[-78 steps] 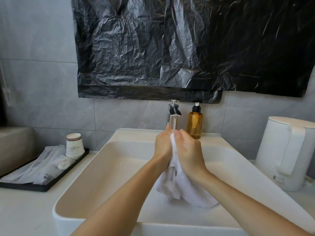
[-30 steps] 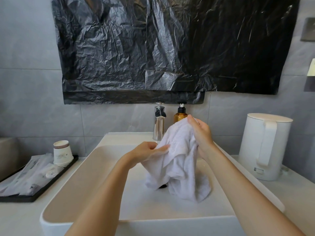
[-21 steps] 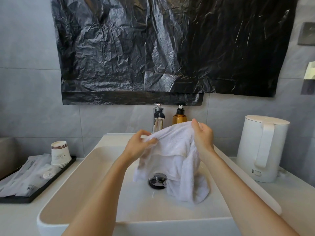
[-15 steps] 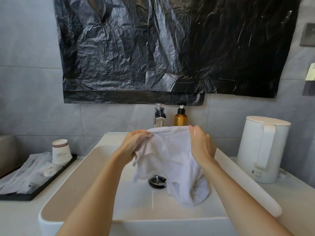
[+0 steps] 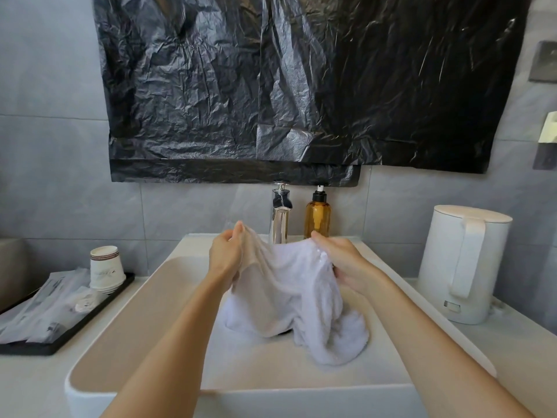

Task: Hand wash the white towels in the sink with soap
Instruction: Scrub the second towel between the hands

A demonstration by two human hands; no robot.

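Progress: 1 white towel (image 5: 286,294) is in the sink (image 5: 120,336), held over the basin; no other towel is in view. No water runs from the faucet (image 5: 280,218), and no lather is visible. The soap bottle (image 5: 317,220) stands on the rear ledge, untouched. The cloth looks thin and wet near the left side, so wetting appears done. Soaping, scrubbing and rinsing are judged as remaining. The left hand (image 5: 224,256) pinches the upper left edge with curled fingers. The right hand (image 5: 346,263) grips the upper right edge, fingers closed on the cloth. The held edge runs left to right, the left end higher. The body hangs downward, and the lower end is bunched on the basin floor, right of centre.
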